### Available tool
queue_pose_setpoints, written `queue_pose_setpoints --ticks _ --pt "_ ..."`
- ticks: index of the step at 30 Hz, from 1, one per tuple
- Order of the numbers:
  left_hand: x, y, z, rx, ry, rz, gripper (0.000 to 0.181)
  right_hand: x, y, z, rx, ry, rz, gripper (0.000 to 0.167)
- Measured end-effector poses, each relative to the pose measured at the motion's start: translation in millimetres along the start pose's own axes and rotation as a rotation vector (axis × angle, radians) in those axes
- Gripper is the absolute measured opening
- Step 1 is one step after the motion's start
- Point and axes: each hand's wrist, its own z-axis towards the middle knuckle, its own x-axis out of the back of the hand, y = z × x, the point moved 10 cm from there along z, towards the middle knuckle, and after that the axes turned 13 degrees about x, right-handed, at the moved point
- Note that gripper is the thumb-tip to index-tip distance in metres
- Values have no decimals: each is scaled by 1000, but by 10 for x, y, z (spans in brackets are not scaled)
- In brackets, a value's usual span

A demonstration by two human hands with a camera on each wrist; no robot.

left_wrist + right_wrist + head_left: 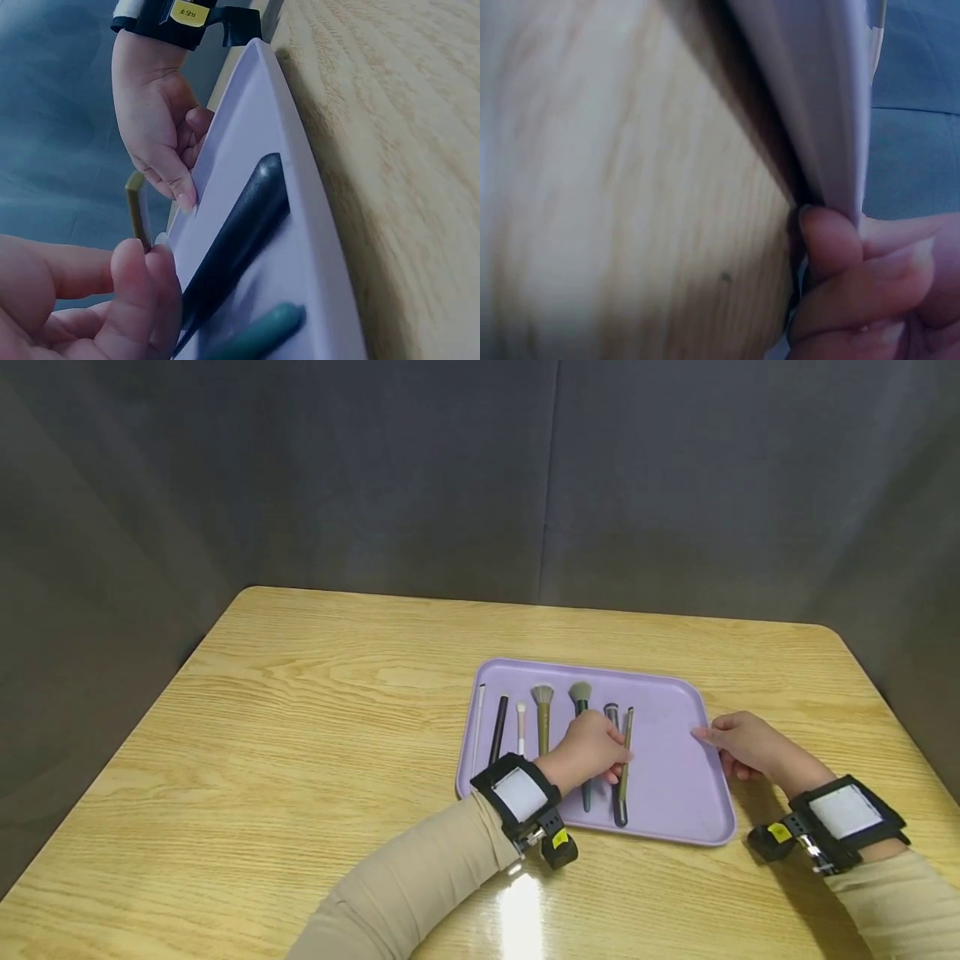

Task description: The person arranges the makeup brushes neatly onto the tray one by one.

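Note:
My left hand (pixel 592 745) pinches a slim olive makeup brush (pixel 628 735) between thumb and fingertips, over the purple tray (pixel 682 797). In the left wrist view the brush's handle end (pixel 136 206) sticks up past the fingers. Just left of it lies a dark brush (pixel 620 814) with a silver top, and beside that a green brush (pixel 581 693), partly covered by the hand. My right hand (pixel 746 745) grips the tray's right rim, thumb on top; in the right wrist view the curled fingers (pixel 862 300) reach under the rim.
Further left on the tray lie a gold-handled brush (pixel 543 718), a short pink-and-white brush (pixel 521 720), a black brush (pixel 498 727) and a thin white brush (pixel 478 722). The wooden table (pixel 300 710) extends around the tray, with a dark curtain (pixel 405 485) behind.

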Motion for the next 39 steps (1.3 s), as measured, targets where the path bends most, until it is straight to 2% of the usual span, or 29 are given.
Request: queue_pose_setpoints --ticks 3,7,11,15,18,22,27,29,34,39 --pt "-25 31 17 -19 12 22 5 -1 -3 3 -2 0 -5 34" --pt "-52 76 39 -31 41 69 18 -2 -8 3 -4 -1 -14 34" --pt "-83 112 64 -15 74 136 29 0 -16 4 -1 0 -10 34" --pt "-118 129 88 23 116 205 30 8 -28 5 3 8 -3 34" --pt "-153 131 94 33 125 235 29 11 -35 12 7 11 -10 34" --pt "-223 176 75 -25 114 311 20 15 -37 18 10 8 -25 35" --pt "-287 284 11 -116 170 526 3 24 -44 29 12 9 -36 35" --pt "-306 300 -5 -120 198 589 3 24 -46 33 9 10 -34 35" --pt "-357 285 -21 -108 241 674 13 5 -46 30 14 8 -21 35" --pt "-406 307 -61 -142 296 748 17 18 -36 -2 30 21 -28 36"
